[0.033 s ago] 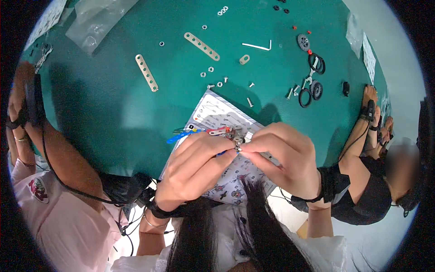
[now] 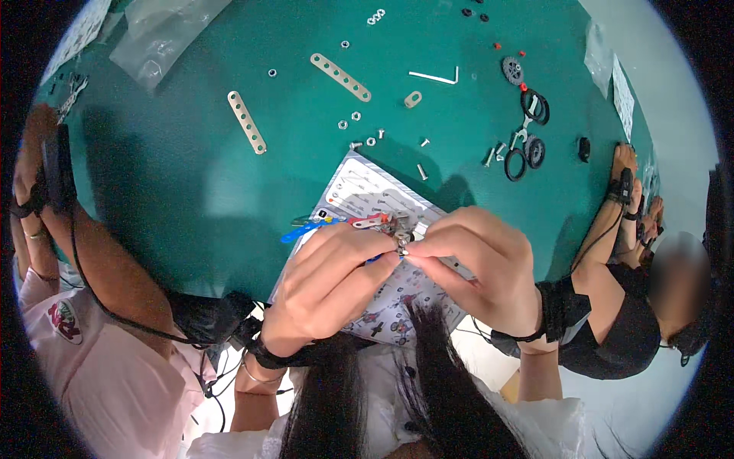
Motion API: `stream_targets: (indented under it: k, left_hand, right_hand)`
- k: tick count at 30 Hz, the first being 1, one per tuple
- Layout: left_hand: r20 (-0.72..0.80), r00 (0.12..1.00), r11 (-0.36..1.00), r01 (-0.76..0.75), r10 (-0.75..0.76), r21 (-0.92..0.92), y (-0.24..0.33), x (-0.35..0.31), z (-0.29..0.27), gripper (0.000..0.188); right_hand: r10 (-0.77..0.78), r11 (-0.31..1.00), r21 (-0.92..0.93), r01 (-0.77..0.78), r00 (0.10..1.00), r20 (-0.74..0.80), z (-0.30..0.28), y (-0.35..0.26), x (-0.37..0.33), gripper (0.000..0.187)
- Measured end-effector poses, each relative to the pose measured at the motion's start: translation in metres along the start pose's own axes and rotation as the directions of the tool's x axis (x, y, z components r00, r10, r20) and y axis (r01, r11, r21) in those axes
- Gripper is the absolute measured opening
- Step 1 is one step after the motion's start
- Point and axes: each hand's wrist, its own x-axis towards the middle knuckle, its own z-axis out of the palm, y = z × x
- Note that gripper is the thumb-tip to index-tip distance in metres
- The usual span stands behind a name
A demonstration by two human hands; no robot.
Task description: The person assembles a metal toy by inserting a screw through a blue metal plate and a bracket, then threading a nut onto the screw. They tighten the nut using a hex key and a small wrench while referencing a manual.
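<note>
My left hand (image 2: 325, 279) and my right hand (image 2: 485, 260) meet over a printed instruction sheet (image 2: 375, 187). Both are closed, thumbs and fingertips pinched together at a partly built model of small metal parts (image 2: 403, 239). Sticking out beyond my left fingers are a red strip (image 2: 368, 221) and a blue strip (image 2: 306, 231) of that model. The right fingertips press at a tiny metal piece on it, probably a fastener, too covered to make out. My left fingers hide much of the model.
On the green table (image 2: 176, 199) lie perforated metal strips (image 2: 340, 78), a hex key (image 2: 436, 78), a small bracket (image 2: 413, 99), loose screws (image 2: 422, 172) and nuts (image 2: 342, 125). Wheels (image 2: 535, 153), black rings (image 2: 515, 165) and a wrench (image 2: 523, 136) are at right. People sit on both sides.
</note>
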Motion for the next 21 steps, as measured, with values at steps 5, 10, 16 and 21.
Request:
stream_targets:
  k: [5, 10, 16, 21]
  left_hand:
    - [-0.018, 1.000, 1.000, 0.015, -0.016, -0.026, -0.001, -0.002, 0.000, 0.027]
    - [-0.033, 0.999, 0.999, 0.025, -0.025, -0.024, -0.003, -0.003, 0.001, 0.025]
    - [-0.045, 0.994, 0.993, 0.099, -0.102, -0.063, 0.000, 0.001, 0.002, 0.022]
    - [-0.048, 0.989, 0.988, 0.139, -0.142, -0.065, 0.001, 0.000, 0.001, 0.023]
  right_hand:
    - [0.015, 1.000, 0.007, -0.015, 1.000, -0.009, 0.002, 0.001, 0.000, 0.023]
    - [-0.021, 0.999, 0.025, 0.023, 0.997, -0.069, 0.011, 0.010, -0.003, 0.024]
    - [-0.068, 0.995, 0.074, 0.073, 0.995, -0.078, 0.020, 0.020, -0.010, 0.026]
    - [-0.094, 0.988, 0.112, 0.106, 0.990, -0.108, 0.033, 0.028, -0.013, 0.026]
